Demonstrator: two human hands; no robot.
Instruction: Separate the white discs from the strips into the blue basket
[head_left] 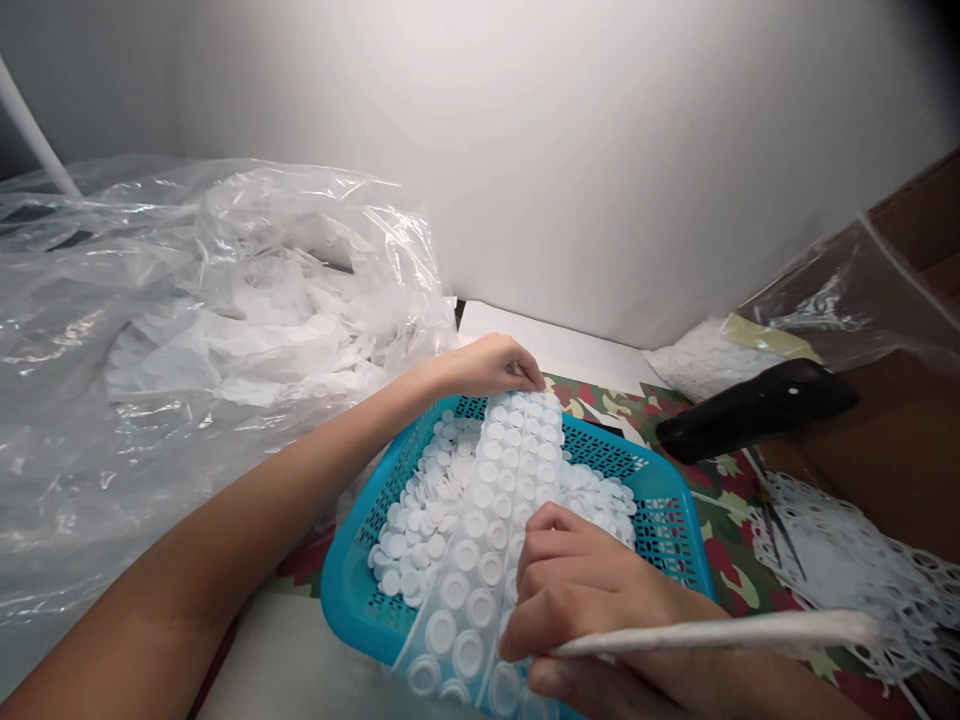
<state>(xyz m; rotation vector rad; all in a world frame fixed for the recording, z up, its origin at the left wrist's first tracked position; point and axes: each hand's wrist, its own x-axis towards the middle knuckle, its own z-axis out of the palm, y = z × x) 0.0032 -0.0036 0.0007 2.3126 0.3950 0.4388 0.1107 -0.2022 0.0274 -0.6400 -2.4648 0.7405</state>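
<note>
I hold a film strip of white plastic discs [487, 530] across a blue plastic basket [352, 590], many discs left in it, loose ones [420, 530] heaped below. My left hand [491, 368] pinches its far edge; my right hand [577, 600] closes on a pale strip [712, 635]. Punched-out webbing [840, 560] lies right, a clear plastic bag [225, 330] left.

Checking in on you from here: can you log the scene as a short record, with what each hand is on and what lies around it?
left hand: pinching the top edge of the strip of white discs
right hand: gripping that strip lower down, narrow white strip under its fingers
container: blue perforated plastic basket beneath the strip, holding loose white discs
left side: clear plastic bag with white scraps inside
right side: perforated white sheet and black handle by a camouflage-patterned mat
</note>
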